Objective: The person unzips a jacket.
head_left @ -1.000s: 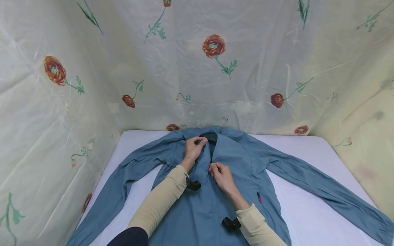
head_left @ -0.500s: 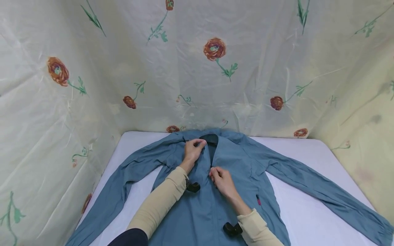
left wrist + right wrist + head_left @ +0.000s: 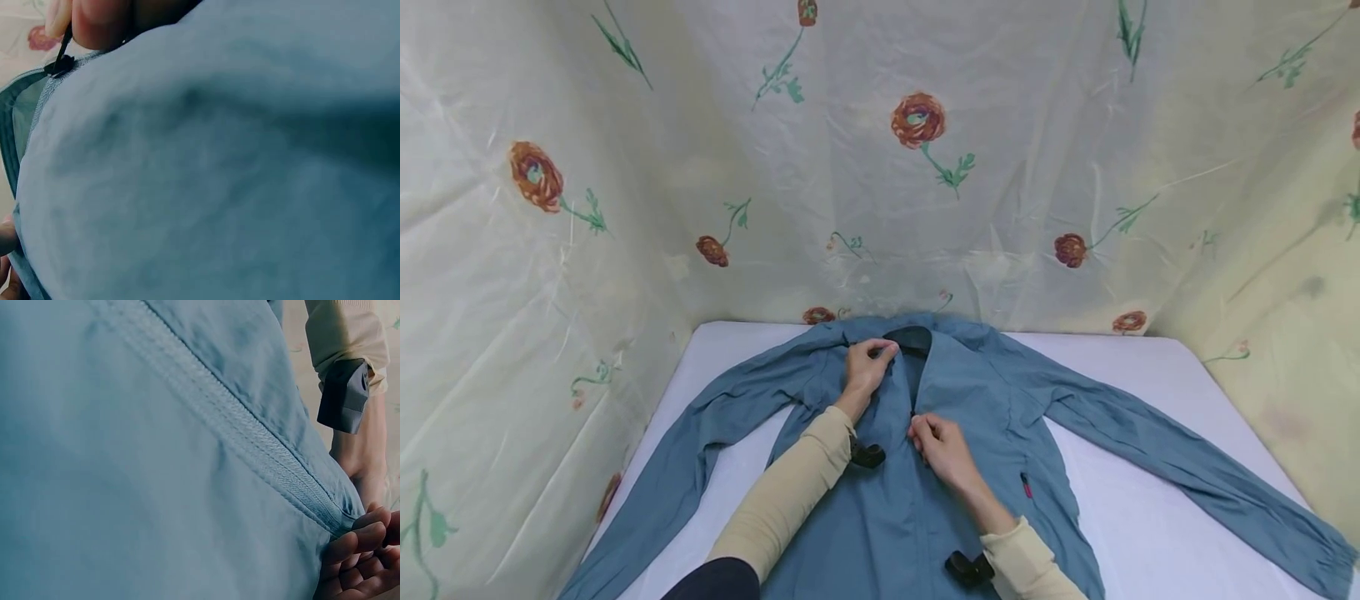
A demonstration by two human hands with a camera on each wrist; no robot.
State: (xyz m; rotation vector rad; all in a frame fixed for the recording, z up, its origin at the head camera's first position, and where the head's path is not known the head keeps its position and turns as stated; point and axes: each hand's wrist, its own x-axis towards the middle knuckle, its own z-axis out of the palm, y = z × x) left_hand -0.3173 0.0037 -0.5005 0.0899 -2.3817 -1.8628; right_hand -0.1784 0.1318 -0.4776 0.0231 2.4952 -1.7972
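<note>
A blue zip-front jacket lies spread face up, sleeves out to both sides. My left hand pinches the collar edge at the left of the neck opening; in the left wrist view its fingertips show at the lower left. My right hand pinches the pull of the black zipper slider below the neck. Above the slider the front stands apart in a narrow V, with the dark lining showing. Below it, the zipper runs closed between the front panels.
The jacket lies on a white-covered table. Behind and beside the table hang floral-printed sheets. A small red-and-black pocket zip tab shows on the jacket's right side. Black wrist cameras sit on both wrists.
My right hand has moved slightly down the front with the zipper slider, and the V opening has lengthened a little. The left hand keeps its hold on the collar.
</note>
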